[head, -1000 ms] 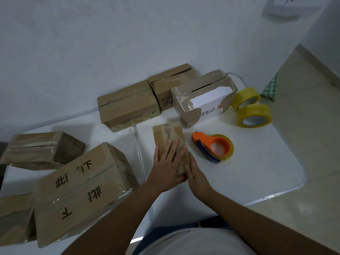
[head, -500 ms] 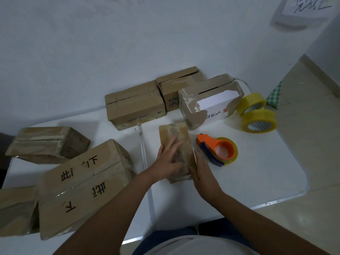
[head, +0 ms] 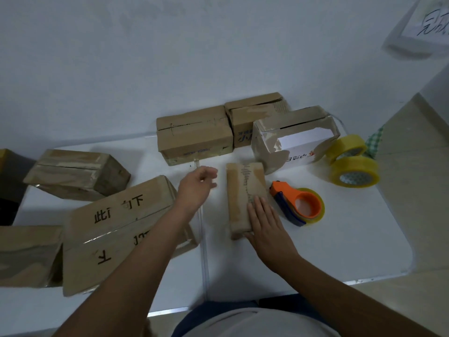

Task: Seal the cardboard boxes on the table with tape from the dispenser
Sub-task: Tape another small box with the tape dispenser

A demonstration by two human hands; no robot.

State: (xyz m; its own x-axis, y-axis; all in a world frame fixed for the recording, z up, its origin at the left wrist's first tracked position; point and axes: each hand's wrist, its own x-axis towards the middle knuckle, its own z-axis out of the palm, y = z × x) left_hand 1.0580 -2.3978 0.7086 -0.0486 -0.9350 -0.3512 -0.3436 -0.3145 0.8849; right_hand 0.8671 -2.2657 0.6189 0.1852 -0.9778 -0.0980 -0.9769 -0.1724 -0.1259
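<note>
My left hand (head: pixel 198 184) has just lifted off the small box (head: pixel 244 200) at frame centre and hangs beside it, fingers loosely curled, holding nothing. My right hand (head: pixel 263 221) lies flat, fingers straight, on the box's lower right. I take the smoothing as done. The dispenser (head: pixel 300 205) sits just right on the bench (head: pixel 352 239).

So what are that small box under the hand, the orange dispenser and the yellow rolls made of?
The small box under the right hand looks like brown cardboard, matte, with a slightly glossy strip that may be tape. The dispenser seems smooth orange and blue plastic. The yellow rolls look like translucent, shiny plastic tape on cores.
</note>
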